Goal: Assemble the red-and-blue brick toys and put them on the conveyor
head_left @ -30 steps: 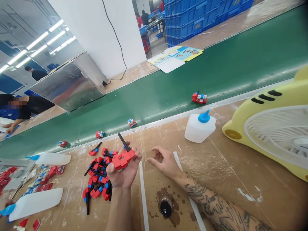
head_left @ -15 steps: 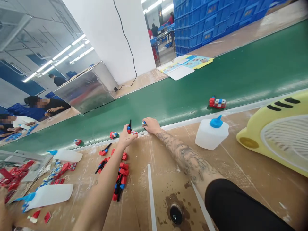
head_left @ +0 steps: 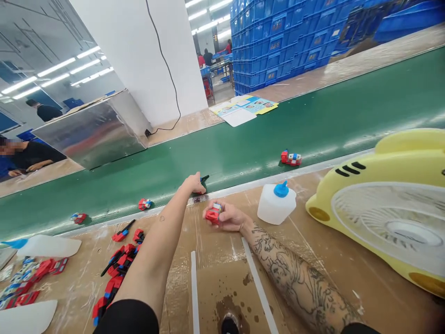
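My left hand [head_left: 192,183] reaches over the near edge of the green belt, its fingers closed on a small toy part with a black rod [head_left: 205,178]; most of the part is hidden by the hand. Lower and to the right, my right hand [head_left: 232,217] is turned partly palm up above the cardboard-covered table. Its fingers wrap round a red, white and blue toy block piece [head_left: 213,214]. To the left of my left forearm lies a pile of red and blue toy parts [head_left: 120,260] with black rods.
On the green belt [head_left: 215,153] ride red toy pieces [head_left: 144,204] at left and another toy piece [head_left: 291,158] at right. A white bottle with blue cap [head_left: 277,204] stands beside a yellow fan [head_left: 375,199]. Blue crates [head_left: 271,51] are stacked behind. A person sits at far left.
My right hand has come back from the belt edge toward me, with the toy block piece now in plain sight. My left hand has reached farther onto the belt. The view has shifted right.
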Demonstrator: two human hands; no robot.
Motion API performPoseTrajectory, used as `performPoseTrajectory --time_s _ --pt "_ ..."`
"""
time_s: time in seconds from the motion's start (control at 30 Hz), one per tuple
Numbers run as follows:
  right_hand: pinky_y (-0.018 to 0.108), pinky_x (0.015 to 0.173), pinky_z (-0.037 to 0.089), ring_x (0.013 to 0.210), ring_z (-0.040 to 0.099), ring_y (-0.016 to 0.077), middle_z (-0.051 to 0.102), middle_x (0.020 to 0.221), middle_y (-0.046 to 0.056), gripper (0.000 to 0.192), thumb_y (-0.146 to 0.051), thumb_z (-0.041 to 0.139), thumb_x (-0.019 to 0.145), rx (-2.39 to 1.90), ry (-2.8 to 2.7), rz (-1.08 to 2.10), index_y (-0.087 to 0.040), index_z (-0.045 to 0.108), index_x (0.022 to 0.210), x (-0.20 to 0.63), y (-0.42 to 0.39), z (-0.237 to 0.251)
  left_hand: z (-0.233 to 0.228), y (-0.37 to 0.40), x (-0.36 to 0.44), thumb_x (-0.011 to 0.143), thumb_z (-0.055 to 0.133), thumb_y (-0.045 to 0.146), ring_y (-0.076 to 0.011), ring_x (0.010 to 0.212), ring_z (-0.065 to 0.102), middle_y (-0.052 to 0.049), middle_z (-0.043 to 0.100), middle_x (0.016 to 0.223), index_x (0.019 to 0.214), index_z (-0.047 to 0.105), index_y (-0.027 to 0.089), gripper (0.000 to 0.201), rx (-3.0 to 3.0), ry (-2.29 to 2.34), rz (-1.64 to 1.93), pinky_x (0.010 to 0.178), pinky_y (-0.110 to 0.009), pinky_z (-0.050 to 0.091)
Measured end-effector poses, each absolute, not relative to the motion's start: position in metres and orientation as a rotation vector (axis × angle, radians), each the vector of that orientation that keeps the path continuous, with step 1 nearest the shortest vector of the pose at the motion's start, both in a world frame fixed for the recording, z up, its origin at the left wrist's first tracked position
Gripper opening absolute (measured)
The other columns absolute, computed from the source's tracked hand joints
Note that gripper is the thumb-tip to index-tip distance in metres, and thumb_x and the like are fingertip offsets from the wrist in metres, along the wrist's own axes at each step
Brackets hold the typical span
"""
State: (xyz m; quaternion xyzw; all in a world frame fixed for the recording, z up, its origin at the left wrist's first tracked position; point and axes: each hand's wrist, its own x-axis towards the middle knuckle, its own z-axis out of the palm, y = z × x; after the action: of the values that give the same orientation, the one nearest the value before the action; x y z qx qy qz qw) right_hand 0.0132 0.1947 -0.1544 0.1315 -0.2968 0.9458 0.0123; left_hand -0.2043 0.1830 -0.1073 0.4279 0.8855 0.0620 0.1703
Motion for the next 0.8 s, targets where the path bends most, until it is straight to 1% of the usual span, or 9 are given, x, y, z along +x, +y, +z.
performPoseTrajectory --time_s 0.1,0.17,0.27,0.33,0.4,0.47,0.57,0.7,0.8 --pt "0.022 0.058 0.041 0.070 0.061 0.0143 0.070 0.097 0.007 0.052 -0.026 0.091 0.059 0.407 -0.914 3.006 -0.020 0.057 0.098 0.010 0.195 -0.155 -0.110 0.178 -0.202 0.051 0.079 0.025 -0.0314 0.097 0.068 -0.018 0.071 0.107 0.131 0.049 0.013 0.086 1.248 2.508 0.231 0.077 -0.032 0.048" --pt "0.022 0.058 0.041 0.069 0.060 0.0135 0.070 0.097 0.007 0.054 -0.028 0.090 0.061 0.397 -0.932 3.038 -0.020 0.058 0.105 0.010 0.195 -0.157 -0.115 0.171 -0.196 0.059 0.079 0.031 -0.0320 0.105 0.065 -0.019 0.068 0.115 0.138 0.043 0.011 0.089 1.272 2.528 0.320 0.083 -0.033 0.048" --pt "0.024 0.064 0.045 0.071 0.062 0.0133 0.069 0.095 0.006 0.057 -0.024 0.089 0.062 0.377 -1.002 3.052 -0.018 0.060 0.111 0.011 0.194 -0.157 -0.118 0.153 -0.184 0.068 0.076 0.041 -0.0315 0.117 0.060 -0.021 0.062 0.127 0.147 0.032 0.009 0.096 1.293 2.569 0.470 0.094 -0.035 0.045" --pt "0.025 0.069 0.048 0.074 0.065 0.0139 0.067 0.091 0.004 0.052 -0.018 0.089 0.061 0.369 -1.080 3.051 -0.016 0.063 0.106 0.012 0.192 -0.156 -0.113 0.126 -0.176 0.075 0.071 0.045 -0.0309 0.123 0.056 -0.022 0.056 0.134 0.149 0.029 0.008 0.093 1.296 2.601 0.551 0.099 -0.037 0.043" --pt "0.027 0.074 0.049 0.077 0.066 0.0151 0.066 0.088 0.003 0.043 -0.015 0.087 0.063 0.388 -1.162 3.055 -0.014 0.065 0.099 0.013 0.190 -0.155 -0.103 0.080 -0.166 0.081 0.063 0.044 -0.0303 0.126 0.053 -0.022 0.053 0.138 0.146 0.035 0.008 0.079 1.306 2.640 0.608 0.103 -0.039 0.041" --pt "0.029 0.075 0.050 0.077 0.067 0.0164 0.067 0.087 0.004 0.038 -0.018 0.086 0.065 0.407 -1.223 3.057 -0.014 0.064 0.096 0.012 0.189 -0.155 -0.092 0.014 -0.155 0.085 0.058 0.041 -0.0303 0.125 0.053 -0.020 0.055 0.136 0.137 0.048 0.010 0.062 1.325 2.691 0.639 0.106 -0.041 0.038" --pt "0.029 0.069 0.049 0.073 0.066 0.0166 0.067 0.083 0.004 0.038 -0.025 0.083 0.069 0.304 -1.262 3.008 -0.015 0.062 0.099 0.009 0.186 -0.156 -0.085 -0.101 -0.134 0.088 0.055 0.045 -0.0302 0.110 0.062 -0.013 0.066 0.116 0.118 0.062 0.018 0.041 1.271 2.888 0.555 0.096 -0.043 0.046" --pt "0.023 0.055 0.043 0.060 0.055 0.0121 0.059 0.072 -0.003 0.035 -0.026 0.072 0.077 -0.024 -1.088 2.822 -0.020 0.062 0.110 0.002 0.181 -0.157 -0.100 -0.215 -0.085 0.085 0.058 0.048 -0.0276 0.088 0.068 -0.011 0.067 0.106 0.110 0.067 0.021 0.038 0.873 3.048 0.460 0.079 -0.040 0.054" --pt "0.025 0.054 0.044 0.062 0.053 0.0134 0.059 0.075 -0.003 0.034 -0.028 0.064 0.079 -0.121 -0.930 2.752 -0.023 0.064 0.113 -0.002 0.175 -0.156 -0.119 -0.238 -0.051 0.086 0.059 0.043 -0.0266 0.094 0.067 -0.012 0.064 0.114 0.116 0.066 0.021 0.038 0.841 3.045 0.589 0.085 -0.039 0.054"
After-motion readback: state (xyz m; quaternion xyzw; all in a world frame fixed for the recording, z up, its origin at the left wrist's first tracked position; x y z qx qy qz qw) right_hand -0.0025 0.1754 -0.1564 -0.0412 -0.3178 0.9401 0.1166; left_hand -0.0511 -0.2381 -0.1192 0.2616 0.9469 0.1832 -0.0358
